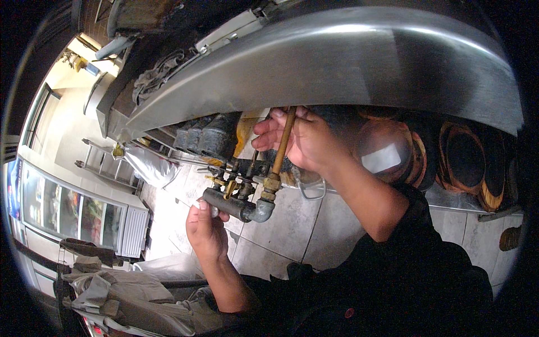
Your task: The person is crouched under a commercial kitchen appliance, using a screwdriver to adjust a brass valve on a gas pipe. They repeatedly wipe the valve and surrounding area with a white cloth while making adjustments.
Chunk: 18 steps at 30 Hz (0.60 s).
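Observation:
A dark metal pipe manifold (227, 203) with several small valves hangs below the steel edge, tilted. One brass valve lever (229, 189) sticks out from it. My left hand (209, 229) is closed around the manifold's left end, its thumb near a round fitting. At the manifold's right end a grey elbow (261, 212) and a brass union (272, 184) join a brownish pipe (284, 141) that rises under the steel. Behind this pipe is my right hand (307, 143), palm crossed by it, fingers apart and stretched leftward. Part of that hand's top is hidden by the steel edge.
A broad curved steel panel (337, 62) spans the top. Dark round platters with wooden rims (461, 151) stand on a low shelf at right. Tiled floor (275, 247) lies below. At left are a glass-door fridge (67, 205), a ladder (106, 163) and grey cloths (123, 295).

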Available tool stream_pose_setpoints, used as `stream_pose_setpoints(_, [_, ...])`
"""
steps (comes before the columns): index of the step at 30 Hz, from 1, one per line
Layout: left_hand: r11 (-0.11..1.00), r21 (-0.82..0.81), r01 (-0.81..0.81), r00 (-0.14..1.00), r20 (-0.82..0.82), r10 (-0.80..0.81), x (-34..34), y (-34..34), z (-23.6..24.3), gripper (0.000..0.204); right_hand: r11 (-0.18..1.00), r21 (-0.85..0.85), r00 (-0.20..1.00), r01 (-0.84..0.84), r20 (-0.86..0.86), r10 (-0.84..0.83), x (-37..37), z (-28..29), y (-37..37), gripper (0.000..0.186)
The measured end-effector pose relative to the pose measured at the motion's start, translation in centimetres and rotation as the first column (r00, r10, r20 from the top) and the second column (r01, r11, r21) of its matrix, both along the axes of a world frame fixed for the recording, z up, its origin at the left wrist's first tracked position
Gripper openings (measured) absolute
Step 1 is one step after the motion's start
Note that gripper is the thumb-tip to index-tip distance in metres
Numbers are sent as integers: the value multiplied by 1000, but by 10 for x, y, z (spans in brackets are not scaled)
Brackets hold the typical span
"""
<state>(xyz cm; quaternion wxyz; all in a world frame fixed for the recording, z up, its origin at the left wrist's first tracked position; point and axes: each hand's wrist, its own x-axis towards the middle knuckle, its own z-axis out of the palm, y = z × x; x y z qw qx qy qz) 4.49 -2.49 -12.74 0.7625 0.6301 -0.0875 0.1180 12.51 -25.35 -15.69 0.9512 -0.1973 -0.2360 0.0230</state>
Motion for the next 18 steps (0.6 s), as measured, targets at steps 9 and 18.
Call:
stream_pose_setpoints(9, [1000,-3,11,1000,1,-11,1,0,0,21,990,114,996,-77,-40,82,-3,2,-2,11])
stream_pose_setpoints(18, [1000,-1,26,1000,0,-26,1,1,1,21,987,-161,978,-19,201,51,3,-12,-3,10])
